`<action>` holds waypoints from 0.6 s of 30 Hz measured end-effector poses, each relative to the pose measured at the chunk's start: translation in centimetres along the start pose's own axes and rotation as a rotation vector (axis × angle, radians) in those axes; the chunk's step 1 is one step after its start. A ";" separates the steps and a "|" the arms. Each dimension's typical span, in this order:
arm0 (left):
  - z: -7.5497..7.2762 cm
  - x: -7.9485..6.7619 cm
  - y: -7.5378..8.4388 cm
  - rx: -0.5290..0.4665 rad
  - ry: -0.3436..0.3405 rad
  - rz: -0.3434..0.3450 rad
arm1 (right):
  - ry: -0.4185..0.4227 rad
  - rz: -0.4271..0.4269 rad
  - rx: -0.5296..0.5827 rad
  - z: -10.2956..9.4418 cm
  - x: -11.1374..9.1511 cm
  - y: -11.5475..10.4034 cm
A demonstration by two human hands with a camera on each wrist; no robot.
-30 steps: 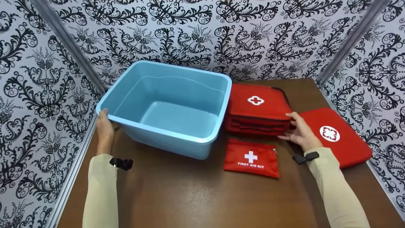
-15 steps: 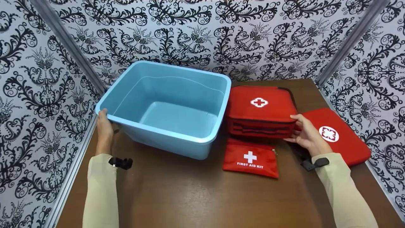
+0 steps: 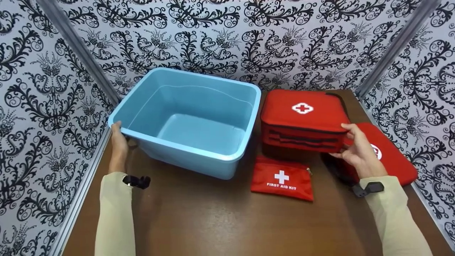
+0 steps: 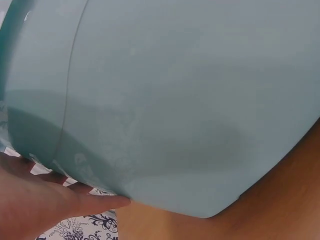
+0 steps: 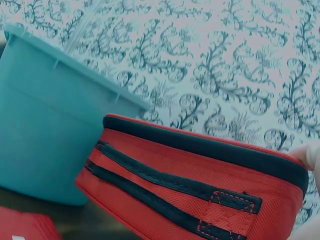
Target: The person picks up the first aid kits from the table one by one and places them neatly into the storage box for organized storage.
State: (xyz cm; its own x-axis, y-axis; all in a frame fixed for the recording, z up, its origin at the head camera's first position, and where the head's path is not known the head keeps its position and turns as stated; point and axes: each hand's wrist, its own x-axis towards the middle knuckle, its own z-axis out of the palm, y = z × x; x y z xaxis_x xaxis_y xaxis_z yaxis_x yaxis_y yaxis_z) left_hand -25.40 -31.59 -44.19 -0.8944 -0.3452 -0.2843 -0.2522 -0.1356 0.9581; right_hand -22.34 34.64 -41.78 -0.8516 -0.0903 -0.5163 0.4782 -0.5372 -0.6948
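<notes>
My left hand (image 3: pixel 119 144) holds the near left corner of a blue plastic tub (image 3: pixel 185 147), fingertips right at its rim. In the left wrist view, the fingers (image 4: pixel 75 202) reach behind the tub's wall (image 4: pixel 165 110) and are partly hidden. The right hand (image 3: pixel 360 154) pinches the near right corner of a boxy red first aid bag (image 3: pixel 305 121), thumb low and fingers at the top edge. A white-bordered cross marks the bag's top. Its side, with black handle straps (image 5: pixel 165 180), fills much of the right wrist view; the bag hangs just above the table.
A flat red FIRST AID KIT pouch (image 3: pixel 282 186) lies in front of the bag. Another red case (image 3: pixel 394 156) with a round white emblem is at the right, partly behind the right hand. Patterned walls (image 3: pixel 227 39) enclose the wooden table (image 3: pixel 213 220).
The right hand has moved the red first aid bag rightward, away from the tub, and raised it slightly. The left hand and the tub have stayed put.
</notes>
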 end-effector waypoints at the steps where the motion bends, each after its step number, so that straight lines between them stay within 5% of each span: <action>1: 0.0 0.0 0.0 -0.005 -0.003 0.012 | -0.003 -0.014 0.023 0.2 -0.2 -0.2; 9: 0.2 0.0 -0.3 -0.037 0.009 0.059 | -0.044 -0.125 0.160 0.7 -2.1 -2.0; 18: 0.0 0.0 -0.2 -0.015 0.015 0.007 | -0.095 -0.144 0.283 1.1 -3.8 -3.6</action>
State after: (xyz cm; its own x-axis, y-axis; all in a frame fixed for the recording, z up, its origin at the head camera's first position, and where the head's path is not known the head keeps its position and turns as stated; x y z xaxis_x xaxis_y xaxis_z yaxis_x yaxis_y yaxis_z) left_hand -25.37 -31.54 -44.37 -0.8903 -0.3605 -0.2781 -0.2402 -0.1470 0.9595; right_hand -21.09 36.02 -36.73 -0.9286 -0.0671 -0.3649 0.2842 -0.7608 -0.5834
